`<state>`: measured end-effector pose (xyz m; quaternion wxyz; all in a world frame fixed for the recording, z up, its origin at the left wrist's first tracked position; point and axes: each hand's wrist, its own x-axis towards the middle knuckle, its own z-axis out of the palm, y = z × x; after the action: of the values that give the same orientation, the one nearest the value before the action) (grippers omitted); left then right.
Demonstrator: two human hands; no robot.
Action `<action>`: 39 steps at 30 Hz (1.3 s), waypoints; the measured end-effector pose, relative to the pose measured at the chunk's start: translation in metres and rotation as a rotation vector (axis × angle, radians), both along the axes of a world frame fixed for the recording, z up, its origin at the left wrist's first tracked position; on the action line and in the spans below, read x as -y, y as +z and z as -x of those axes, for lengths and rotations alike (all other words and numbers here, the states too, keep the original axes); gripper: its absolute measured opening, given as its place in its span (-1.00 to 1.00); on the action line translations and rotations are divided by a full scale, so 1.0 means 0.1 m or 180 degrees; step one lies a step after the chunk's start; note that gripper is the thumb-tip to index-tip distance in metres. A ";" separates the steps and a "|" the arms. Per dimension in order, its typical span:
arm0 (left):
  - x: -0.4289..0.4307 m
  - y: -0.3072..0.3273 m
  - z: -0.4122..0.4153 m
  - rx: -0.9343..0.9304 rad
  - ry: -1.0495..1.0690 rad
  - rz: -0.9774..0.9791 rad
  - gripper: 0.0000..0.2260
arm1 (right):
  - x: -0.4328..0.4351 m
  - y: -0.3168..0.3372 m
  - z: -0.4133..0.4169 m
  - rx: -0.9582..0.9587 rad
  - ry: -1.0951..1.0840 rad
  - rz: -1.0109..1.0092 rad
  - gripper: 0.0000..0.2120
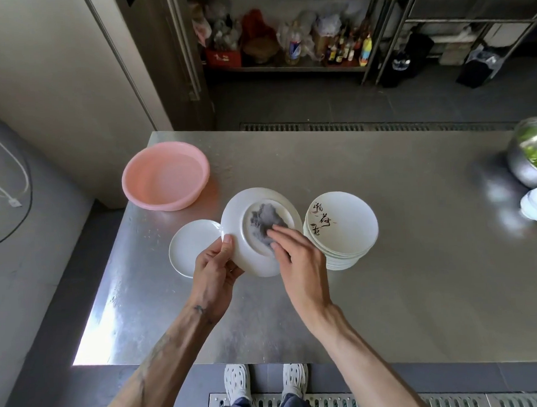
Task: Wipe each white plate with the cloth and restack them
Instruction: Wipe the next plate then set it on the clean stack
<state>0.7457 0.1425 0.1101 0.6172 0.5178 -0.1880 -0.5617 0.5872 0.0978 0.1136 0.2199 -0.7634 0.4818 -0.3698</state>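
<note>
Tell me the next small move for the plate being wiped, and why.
Probably sweep the cloth out to the rim of the plate: the right hand presses it only on the centre, while the left hand grips the edge.

Looking like a restaurant kitchen, going by the steel worktable (366, 175) and the steel shelving (287, 68) holding rows of bottles (341, 51) against the far wall. Showing drain grates (334, 127) running across the grey floor, with a metal bowl (523, 167) of greens and stacked plates (342, 231) sitting on the worktable.

White plate (237, 216), grey cloth (266, 223), pink basin (166, 176).
</note>
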 end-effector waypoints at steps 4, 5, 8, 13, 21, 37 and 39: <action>0.08 0.01 0.03 -0.0041 0.0100 0.0007 -0.73 | -0.07 0.04 -0.24 0.0107 0.0145 0.0065 -0.72; 0.09 0.00 0.02 -0.0034 0.0114 0.0027 -0.74 | -0.12 0.01 -0.26 0.0128 0.0276 0.0132 -0.72; 0.10 0.00 -0.02 -0.0025 0.0163 0.0099 -0.71 | -0.19 -0.10 -0.14 0.0145 0.0212 0.0279 -0.73; 0.11 -0.01 0.02 -0.0142 0.0368 0.0040 -0.62 | -0.30 -0.16 -0.22 0.0246 -0.0291 0.0225 -0.75; 0.10 -0.01 0.00 -0.0213 0.0454 -0.0001 -0.63 | -0.26 -0.19 -0.22 0.0318 -0.0511 0.0188 -0.75; 0.10 0.05 -0.03 -0.0235 0.0523 0.0028 -0.68 | 0.01 -0.14 -0.03 0.0313 -0.0301 0.0107 -0.75; 0.10 0.03 -0.03 -0.0210 0.0472 0.0079 -0.68 | -0.02 -0.16 -0.01 0.0353 -0.0330 0.0058 -0.74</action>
<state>0.7485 0.1322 0.1133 0.6694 0.5039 -0.1356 -0.5289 0.5883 0.0999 0.0974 0.2199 -0.7177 0.5044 -0.4268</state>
